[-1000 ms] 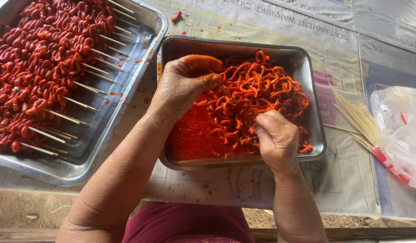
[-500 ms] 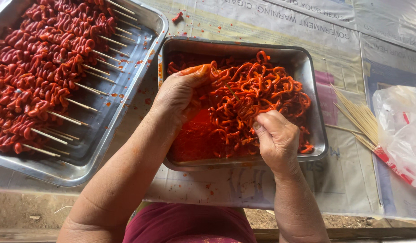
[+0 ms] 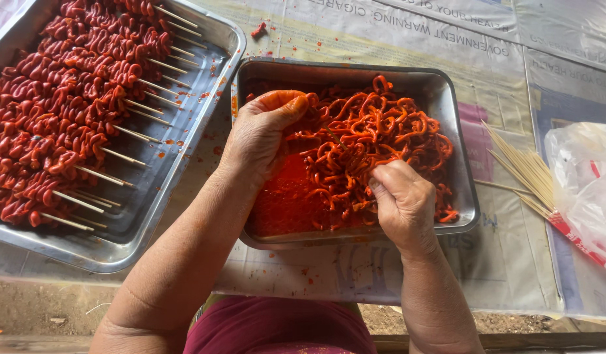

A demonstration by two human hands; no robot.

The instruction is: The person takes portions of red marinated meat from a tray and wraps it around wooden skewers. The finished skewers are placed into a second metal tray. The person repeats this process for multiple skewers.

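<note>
A steel tray [image 3: 465, 164] in front of me holds a heap of orange-red curly marinated strips [image 3: 375, 131] in red sauce. My left hand [image 3: 260, 134] reaches into the tray's left side, fingers curled and stained orange, touching the strips. My right hand [image 3: 402, 200] is at the tray's near edge, its fingers pinched on a few strips. Whether a skewer is in that hand is hidden.
A larger steel tray [image 3: 185, 164] on the left is packed with several dark red filled skewers [image 3: 74, 111]. Bare bamboo sticks [image 3: 522, 167] and a clear plastic bag [image 3: 585, 190] lie on the right. Newspaper [image 3: 355, 269] covers the table; its front edge is near my body.
My left hand has shifted slightly down and to the left within the tray. My right hand stays almost still, pinching the strips.
</note>
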